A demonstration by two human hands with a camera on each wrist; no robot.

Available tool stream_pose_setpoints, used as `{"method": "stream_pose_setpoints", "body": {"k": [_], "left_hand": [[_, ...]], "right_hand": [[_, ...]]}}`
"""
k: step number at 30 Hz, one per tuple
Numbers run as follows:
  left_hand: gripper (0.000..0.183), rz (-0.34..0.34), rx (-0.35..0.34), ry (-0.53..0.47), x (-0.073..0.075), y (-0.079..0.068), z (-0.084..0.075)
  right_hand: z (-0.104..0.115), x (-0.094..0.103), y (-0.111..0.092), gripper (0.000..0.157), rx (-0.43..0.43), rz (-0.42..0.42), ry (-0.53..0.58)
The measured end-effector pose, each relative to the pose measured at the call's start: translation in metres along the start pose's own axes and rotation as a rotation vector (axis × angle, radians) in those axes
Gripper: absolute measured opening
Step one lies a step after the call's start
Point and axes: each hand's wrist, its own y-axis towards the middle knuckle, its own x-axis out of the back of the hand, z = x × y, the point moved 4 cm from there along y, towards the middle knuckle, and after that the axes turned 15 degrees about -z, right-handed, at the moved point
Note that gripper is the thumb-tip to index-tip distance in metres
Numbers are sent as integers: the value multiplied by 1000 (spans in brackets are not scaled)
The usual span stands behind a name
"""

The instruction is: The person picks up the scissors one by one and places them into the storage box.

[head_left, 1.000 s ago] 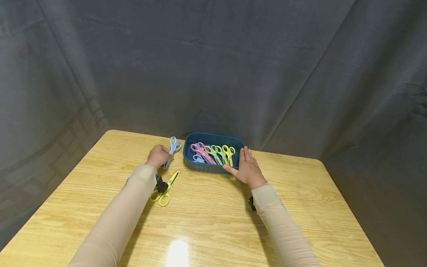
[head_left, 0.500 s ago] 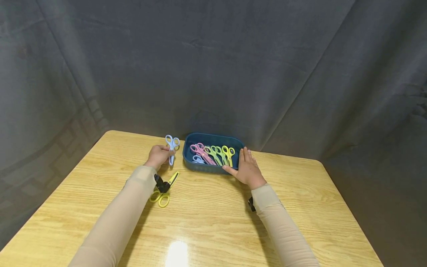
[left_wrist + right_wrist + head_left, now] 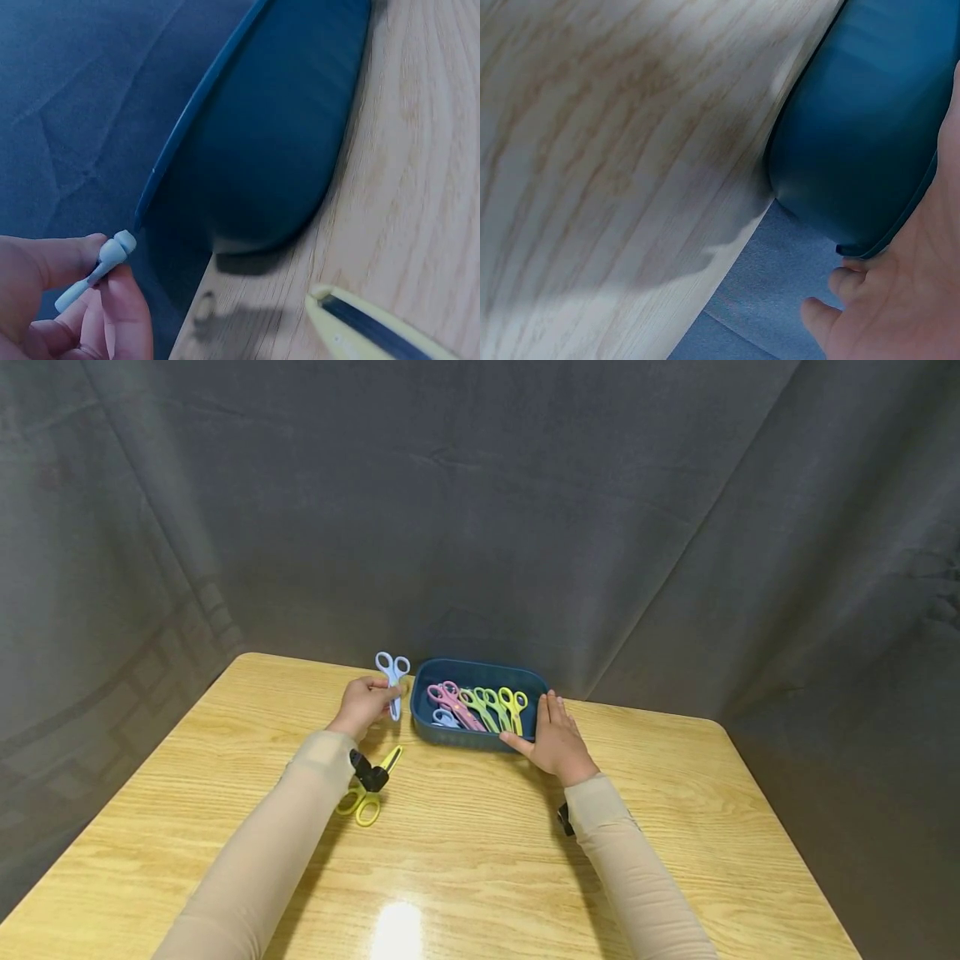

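Note:
Light blue scissors (image 3: 393, 681) are pinched between the thumb and fingers of my left hand (image 3: 365, 703), handle loops up and blades pointing down. They are held just left of a dark blue bin (image 3: 457, 739). In the left wrist view the blue scissors (image 3: 105, 266) show edge-on, above the table by the bin's end. My right hand (image 3: 558, 739) rests with extended fingers along the bin's right end, thumb at the front rim. Inside the bin lie pink scissors (image 3: 457, 703), green scissors (image 3: 480, 706), yellow scissors (image 3: 514, 710) and another light blue pair (image 3: 446, 718).
Yellow scissors (image 3: 367, 810) lie on the wooden table (image 3: 480, 860) under my left wrist, partly hidden by the wrist camera (image 3: 369, 774). A dark grey curtain (image 3: 480, 527) hangs behind the table's far edge, close to the bin.
My left hand has lifted the light blue scissors from the table, turned them more upright and brought them slightly right, closer to the bin. My right hand has stayed at the bin.

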Motion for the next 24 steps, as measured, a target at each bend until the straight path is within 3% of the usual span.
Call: {"method": "stream_pose_setpoints", "body": {"k": [13,24], "left_hand": [[43,41,25,-80,-8,-9,-14],[44,173,68,-203,-29,-22,-28]], "right_hand": [[1,0,0,118,-2,4,11],[2,-1,0,117,-1,7,4]]}}
